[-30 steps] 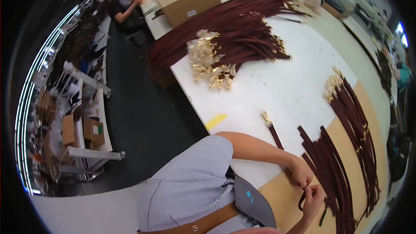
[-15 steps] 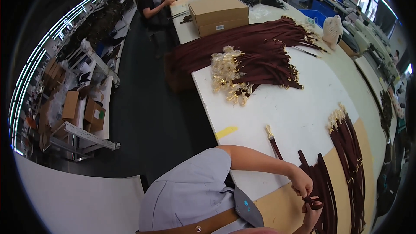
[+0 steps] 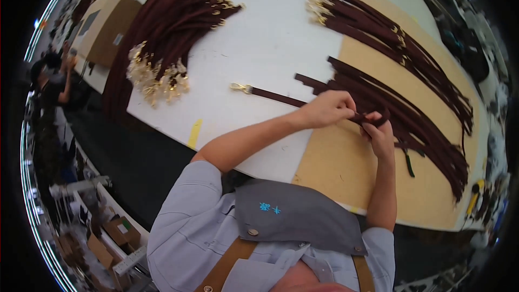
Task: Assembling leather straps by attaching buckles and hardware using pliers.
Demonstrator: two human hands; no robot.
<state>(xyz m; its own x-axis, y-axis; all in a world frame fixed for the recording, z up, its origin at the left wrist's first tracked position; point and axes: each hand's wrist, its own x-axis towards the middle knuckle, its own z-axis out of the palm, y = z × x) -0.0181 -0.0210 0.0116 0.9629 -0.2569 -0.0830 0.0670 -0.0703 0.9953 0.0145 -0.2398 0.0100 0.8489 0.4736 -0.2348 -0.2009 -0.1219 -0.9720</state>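
Strap point(image 3: 281, 97), dark brown, flat and narrow, gold metal clasp at its far end, lies across the white table point(image 3: 259, 48) onto the tan board point(image 3: 346, 162). Left hand point(image 3: 327, 109) pinches its near end; right hand point(image 3: 380, 132) grips the same end, fingers curled. Loose pile of matching straps point(image 3: 427, 130) just beside; clasp-tipped bundle point(image 3: 162, 48) well apart

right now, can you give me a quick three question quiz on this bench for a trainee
1. True or false: the left hand and right hand grip the same dark strap.
2. What sits at that strap's far end? A) gold clasp B) red tag C) knot
3. The bench's right part is covered by a tan ____.

Key: 1 true; 2 A, the gold clasp; 3 board.
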